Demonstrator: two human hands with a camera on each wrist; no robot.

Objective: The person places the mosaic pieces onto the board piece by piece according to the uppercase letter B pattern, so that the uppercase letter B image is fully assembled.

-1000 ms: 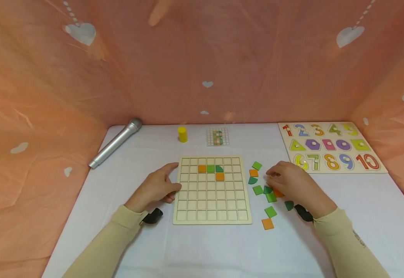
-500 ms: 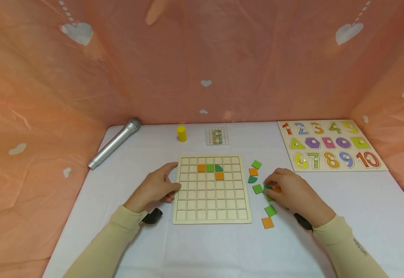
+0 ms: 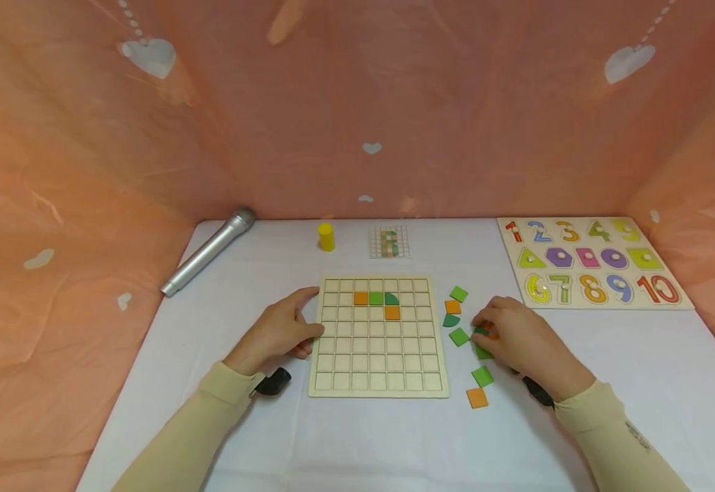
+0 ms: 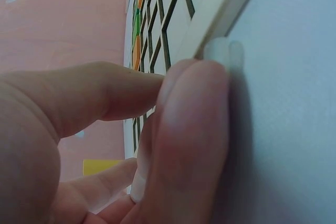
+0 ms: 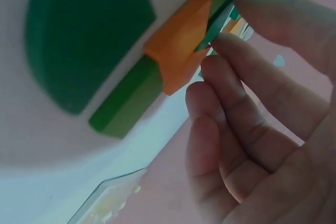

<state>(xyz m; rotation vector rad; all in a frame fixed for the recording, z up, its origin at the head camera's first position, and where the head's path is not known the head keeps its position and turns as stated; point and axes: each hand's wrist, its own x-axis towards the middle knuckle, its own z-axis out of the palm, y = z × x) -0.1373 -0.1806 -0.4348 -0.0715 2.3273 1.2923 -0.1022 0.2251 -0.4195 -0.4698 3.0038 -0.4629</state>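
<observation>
A wooden grid board [image 3: 378,348] lies flat on the table. Two orange squares [image 3: 392,313], a light green square [image 3: 376,298] and a dark green quarter circle [image 3: 391,299] sit in its upper cells. At the board's left edge, my left hand [image 3: 276,331] rests with thumb and index finger spread, touching the side. To the right of the board, my right hand [image 3: 520,342] is low over the loose tiles. Thumb and index finger pinch a dark green quarter-circle tile [image 5: 216,20]. Under that hand, an orange tile [image 5: 178,40] and green tiles are partly hidden.
Several loose tiles lie right of the board, among them a green square [image 3: 482,376] and an orange square [image 3: 477,398]. Behind stand a yellow cylinder [image 3: 327,238] and a pattern card [image 3: 389,242]. A silver microphone [image 3: 206,254] lies left, a number puzzle [image 3: 594,263] right.
My right hand has come down slightly toward me onto the tiles and now pinches a dark green quarter-circle tile. The left hand stays at the board's edge.
</observation>
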